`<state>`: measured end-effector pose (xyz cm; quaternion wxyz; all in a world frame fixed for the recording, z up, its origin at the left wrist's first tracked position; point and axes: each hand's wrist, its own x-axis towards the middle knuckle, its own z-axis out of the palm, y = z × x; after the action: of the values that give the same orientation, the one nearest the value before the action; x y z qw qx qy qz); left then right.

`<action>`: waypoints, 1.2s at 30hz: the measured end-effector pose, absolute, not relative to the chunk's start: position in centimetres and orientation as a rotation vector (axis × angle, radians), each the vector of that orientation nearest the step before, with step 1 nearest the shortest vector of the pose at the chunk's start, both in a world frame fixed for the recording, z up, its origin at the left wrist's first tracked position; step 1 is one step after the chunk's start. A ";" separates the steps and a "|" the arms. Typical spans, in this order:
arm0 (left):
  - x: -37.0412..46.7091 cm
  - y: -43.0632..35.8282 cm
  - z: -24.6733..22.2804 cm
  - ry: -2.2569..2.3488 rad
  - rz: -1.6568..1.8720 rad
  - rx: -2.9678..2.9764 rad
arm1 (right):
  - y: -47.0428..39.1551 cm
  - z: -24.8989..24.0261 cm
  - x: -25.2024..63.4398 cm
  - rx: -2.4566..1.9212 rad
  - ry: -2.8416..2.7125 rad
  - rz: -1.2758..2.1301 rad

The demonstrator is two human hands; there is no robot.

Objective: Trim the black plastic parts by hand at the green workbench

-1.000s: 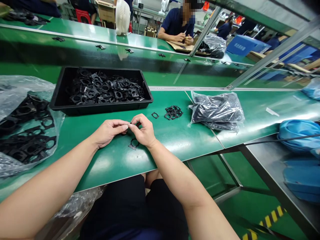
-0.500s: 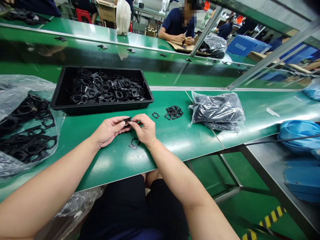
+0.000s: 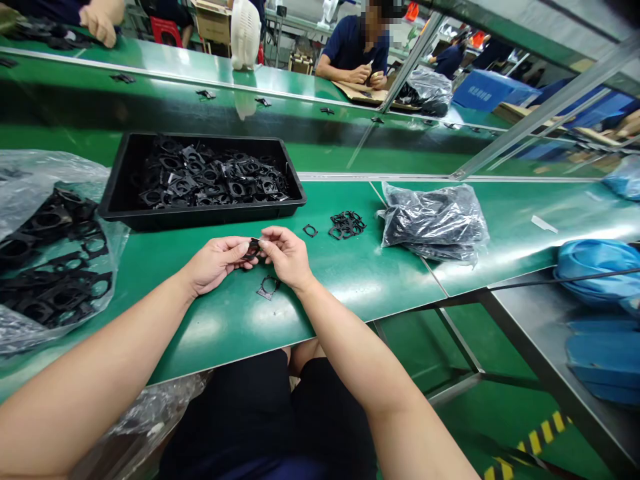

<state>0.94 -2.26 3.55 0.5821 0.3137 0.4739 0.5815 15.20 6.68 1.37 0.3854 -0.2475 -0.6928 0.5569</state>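
Observation:
Between my two hands is a small black part, held above the green table. My left hand pinches it from the left, and my right hand grips its right edge with closed fingers. Just below them a black frame with a round opening lies on the table. Beyond my hands stands a black tray heaped with similar parts. To the right lie a single thin black ring and a small pile of black rings.
An open plastic bag of black parts lies at the left, a closed bag at the right. Small black pieces sit along the strip behind the tray. A person works across the table; another person's hand shows at upper left.
The part between my hands has turned, so its flat face shows more. My right fingers have shifted slightly. Another person's hand has appeared at the upper left.

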 end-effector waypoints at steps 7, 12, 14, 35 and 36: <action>1.1 -2.1 3.2 1.164 1.382 0.701 | 6.6 1.9 15.6 -0.539 -1.927 1.145; 1.1 -2.0 2.9 1.294 1.507 0.890 | 6.5 1.7 15.5 -0.626 -1.937 1.129; 1.1 -2.0 2.8 1.391 1.546 0.961 | 6.5 1.6 15.5 -0.652 -1.954 1.116; 1.3 -2.2 2.5 1.667 1.439 1.391 | 6.9 1.3 15.4 -0.521 -1.970 1.026; 1.3 -2.1 2.4 1.630 1.480 1.289 | 6.9 1.2 15.3 -0.544 -1.934 1.089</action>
<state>1.33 -2.11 2.37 0.2910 0.4833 0.6115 0.5549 15.32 6.87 1.18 0.4152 -0.2164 -0.7700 0.4334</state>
